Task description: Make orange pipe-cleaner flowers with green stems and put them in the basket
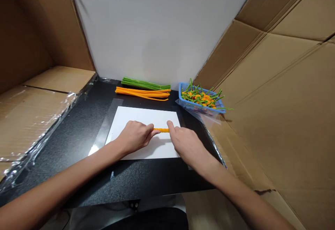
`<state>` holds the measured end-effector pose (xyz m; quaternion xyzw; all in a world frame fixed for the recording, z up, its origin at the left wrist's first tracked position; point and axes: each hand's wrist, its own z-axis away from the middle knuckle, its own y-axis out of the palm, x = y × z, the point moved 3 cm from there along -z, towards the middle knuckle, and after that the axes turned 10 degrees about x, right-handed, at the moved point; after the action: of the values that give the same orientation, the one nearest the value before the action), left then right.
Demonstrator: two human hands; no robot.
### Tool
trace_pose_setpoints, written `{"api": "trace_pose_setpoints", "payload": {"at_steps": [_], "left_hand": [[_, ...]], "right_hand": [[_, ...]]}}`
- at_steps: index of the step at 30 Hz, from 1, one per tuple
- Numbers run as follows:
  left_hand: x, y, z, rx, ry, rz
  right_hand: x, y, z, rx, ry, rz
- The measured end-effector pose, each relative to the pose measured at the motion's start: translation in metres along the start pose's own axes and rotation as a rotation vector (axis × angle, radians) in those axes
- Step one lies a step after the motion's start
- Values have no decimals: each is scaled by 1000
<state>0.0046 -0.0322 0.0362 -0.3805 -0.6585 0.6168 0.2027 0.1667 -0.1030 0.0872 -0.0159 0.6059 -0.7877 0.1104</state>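
Note:
Between my two hands an orange pipe cleaner (161, 130) runs level, its short middle stretch looking ridged, as if coiled. My left hand (138, 134) grips its left end, fingers curled and thumb pressed along it. On the other end, my right hand (185, 140) is closed with the thumb raised; the fingertips are hidden behind the hand. Both hands hover over a white sheet (146, 115) on the dark tabletop. Beyond the sheet lie a bundle of orange pipe cleaners (142, 92) and, behind it, a bundle of green pipe cleaners (143, 83).
At the back right stands a blue basket (202, 109) holding several green-and-orange pipe cleaner pieces, some poking over its rim. Clear tape (106, 125) edges the sheet's left side. Cardboard walls (282, 111) flank the black table (125, 181), with a pale wall (162, 28) behind.

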Motion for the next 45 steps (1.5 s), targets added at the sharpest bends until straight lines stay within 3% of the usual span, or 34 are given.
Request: {"api": "trace_pose_setpoints", "payload": {"at_steps": [3, 6, 8, 11, 14, 16, 18, 19, 20, 22, 24, 29, 32, 35, 37, 39, 42, 45], "left_hand": [[-1, 2, 1, -42, -106, 221], [-5, 5, 0, -42, -155, 593], [-8, 9, -2, -30, -179, 815], [-9, 16, -4, 68, -144, 1091], [-7, 15, -5, 266, -45, 1267], [-5, 7, -4, 399, 66, 1252], [-4, -5, -2, 490, 190, 1090], [-3, -11, -1, 510, 232, 983], [-2, -15, -1, 518, 261, 869], [0, -21, 0, 487, 285, 644], [2, -23, -1, 430, 292, 444], [6, -14, -3, 250, 204, 74], [6, -7, -2, 133, 33, -27], [2, 1, 0, 67, -114, 44], [0, 4, 2, 44, -186, 207], [-2, 7, 2, 25, -251, 414], [-5, 11, 1, 18, -299, 729], [-9, 19, -1, 79, -293, 1067]], "right_hand": [[0, 26, 1, -282, 48, -484], [-8, 45, -1, -510, 23, -1349], [-7, 50, -4, -511, 2, -1791], [-4, 46, -7, -349, -51, -2118], [-11, 41, -8, -157, -225, -2175], [-19, 40, -8, 110, -399, -2113], [-27, 40, -7, 498, -553, -1939], [-32, 39, -7, 646, -561, -1813], [-37, 37, -8, 748, -569, -1687], [-42, 26, -10, 829, -552, -1406], [-39, 11, -11, 727, -511, -1050], [-13, -10, -5, 245, -248, -46], [1, 1, -4, 56, -115, 197], [7, 21, -7, -134, -24, 261], [5, 33, -10, -272, 80, 190], [0, 41, -10, -440, 156, -34], [-7, 46, -10, -665, 172, -682], [-10, 45, -14, -742, 108, -1378]]}}
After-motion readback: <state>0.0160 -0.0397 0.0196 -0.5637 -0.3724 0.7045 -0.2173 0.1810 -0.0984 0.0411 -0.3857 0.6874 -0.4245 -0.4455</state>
